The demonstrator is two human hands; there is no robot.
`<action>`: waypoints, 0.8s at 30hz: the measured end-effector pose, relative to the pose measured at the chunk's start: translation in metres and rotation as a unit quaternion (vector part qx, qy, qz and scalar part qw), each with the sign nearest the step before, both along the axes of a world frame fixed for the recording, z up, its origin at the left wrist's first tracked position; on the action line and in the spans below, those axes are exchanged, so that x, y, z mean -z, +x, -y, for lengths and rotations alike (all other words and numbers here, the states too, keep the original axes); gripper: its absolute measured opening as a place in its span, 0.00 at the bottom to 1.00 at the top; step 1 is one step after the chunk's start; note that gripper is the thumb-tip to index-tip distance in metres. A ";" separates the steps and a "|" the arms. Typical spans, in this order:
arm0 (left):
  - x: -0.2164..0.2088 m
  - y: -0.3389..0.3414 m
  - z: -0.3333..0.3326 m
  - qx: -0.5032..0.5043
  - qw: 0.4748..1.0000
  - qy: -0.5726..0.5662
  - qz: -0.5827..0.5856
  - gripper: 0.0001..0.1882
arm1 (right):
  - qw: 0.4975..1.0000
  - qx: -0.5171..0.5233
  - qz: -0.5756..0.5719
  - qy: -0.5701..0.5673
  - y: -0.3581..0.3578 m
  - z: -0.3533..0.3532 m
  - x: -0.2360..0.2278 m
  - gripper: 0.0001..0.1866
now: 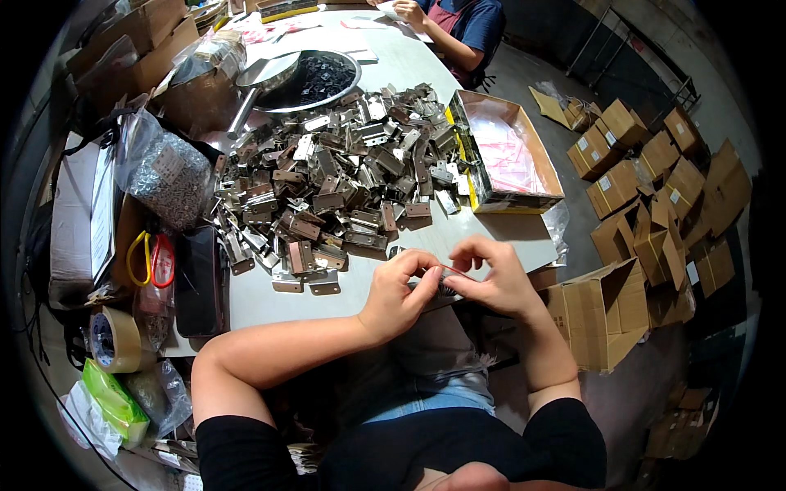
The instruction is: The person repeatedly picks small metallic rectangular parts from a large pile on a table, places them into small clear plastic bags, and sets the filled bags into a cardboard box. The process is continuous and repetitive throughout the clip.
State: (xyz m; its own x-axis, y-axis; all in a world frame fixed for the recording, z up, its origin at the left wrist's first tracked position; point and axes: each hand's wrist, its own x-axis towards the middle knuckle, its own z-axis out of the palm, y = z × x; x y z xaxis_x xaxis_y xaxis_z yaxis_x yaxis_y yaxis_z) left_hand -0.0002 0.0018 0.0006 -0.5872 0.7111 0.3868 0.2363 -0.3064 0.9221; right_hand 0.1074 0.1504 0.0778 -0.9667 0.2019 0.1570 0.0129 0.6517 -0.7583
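Note:
Both my hands meet at the near edge of the table, fingers bent and pinching. Between them runs the thin red edge of what looks like a small plastic bag (449,269). My left hand (397,293) grips one side of it, and my right hand (501,280) pinches the other. Something small and grey shows under the fingertips, too covered to name. Just beyond my hands lies a big heap of metal brackets (327,200), silver and brownish. Right of the heap, an open cardboard box (540,151) holds flat clear bags with red marks (503,155).
Behind the heap stands a metal bowl (358,78) of small black parts, with a metal scoop (246,106). At left are a bag of screws (172,184), scissors (164,262), a phone (199,286) and tape (115,337). Across the table sits a person (467,41). Cartons (606,319) cover the right-hand floor.

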 end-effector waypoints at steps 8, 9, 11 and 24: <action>0.000 -0.001 0.002 0.003 0.998 -0.018 -0.066 0.06 | 0.998 -0.055 -0.025 -0.006 -0.003 0.000 0.012 0.08; 0.002 -0.001 0.002 0.004 0.998 -0.016 -0.057 0.06 | 0.998 -0.056 -0.016 -0.010 -0.001 -0.001 0.012 0.08; 0.004 0.000 0.002 0.004 0.999 -0.014 -0.040 0.06 | 0.998 -0.061 0.001 -0.019 0.006 -0.006 0.011 0.09; 0.006 0.002 0.001 0.077 0.988 -0.054 0.124 0.05 | 0.988 0.080 0.022 -0.131 0.081 -0.034 0.022 0.08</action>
State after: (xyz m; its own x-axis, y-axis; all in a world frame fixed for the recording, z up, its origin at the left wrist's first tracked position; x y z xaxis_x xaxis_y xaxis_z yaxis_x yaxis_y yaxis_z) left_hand 0.0018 0.0007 -0.0050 -0.5355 0.8288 0.1623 -0.0423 -0.2183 0.9750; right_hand 0.1888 0.1843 0.0558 -0.9242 0.3799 0.0385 0.1355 0.4206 -0.8971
